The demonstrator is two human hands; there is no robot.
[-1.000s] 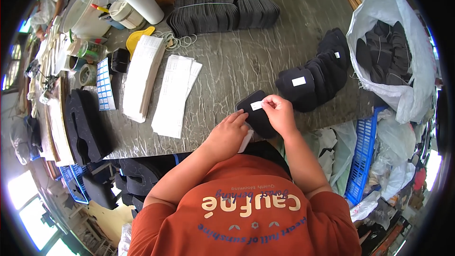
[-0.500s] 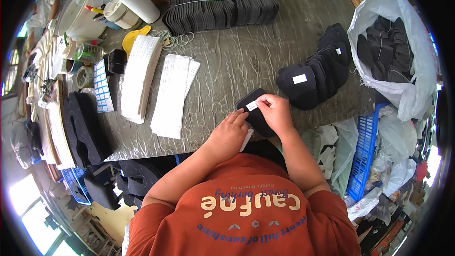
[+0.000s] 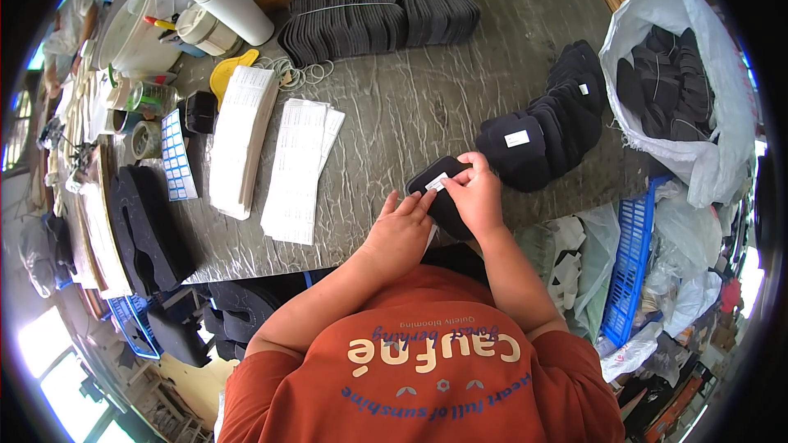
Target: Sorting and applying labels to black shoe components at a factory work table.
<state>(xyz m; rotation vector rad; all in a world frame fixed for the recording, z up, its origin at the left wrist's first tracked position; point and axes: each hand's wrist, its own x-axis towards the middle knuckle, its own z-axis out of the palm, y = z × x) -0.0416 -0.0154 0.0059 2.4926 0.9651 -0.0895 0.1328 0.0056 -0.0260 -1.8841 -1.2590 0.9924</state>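
A black pad [image 3: 448, 215] with rounded corners is at the near edge of the table [image 3: 386, 127], just in front of the person's body; whether it rests on the surface or is held slightly above cannot be told. Its long axis slants, the far end pointing away and to the left, the near end toward the body and to the right. A small white label [image 3: 435, 183] lies across its far part, set crosswise to the pad, its right end tipped away from the person.

The right hand [image 3: 478, 198] is nearly closed, thumb and forefinger in a narrow pinch at the label's right end. The left hand [image 3: 399, 234] is palm down with fingers loosely spread, fingertips touching the pad's left side and the label's lower left end; its thumb is hidden.

Just right of the hands, a row of overlapping black pads [image 3: 533, 160] curves away, the nearest bearing a white label. Beyond it stands an open white sack [image 3: 710, 176] of dark pads. Left of the hands lie loose paper sheets [image 3: 297, 172], then a thick paper stack [image 3: 238, 143]. Banded dark pads [image 3: 349, 29] stand at the far side.
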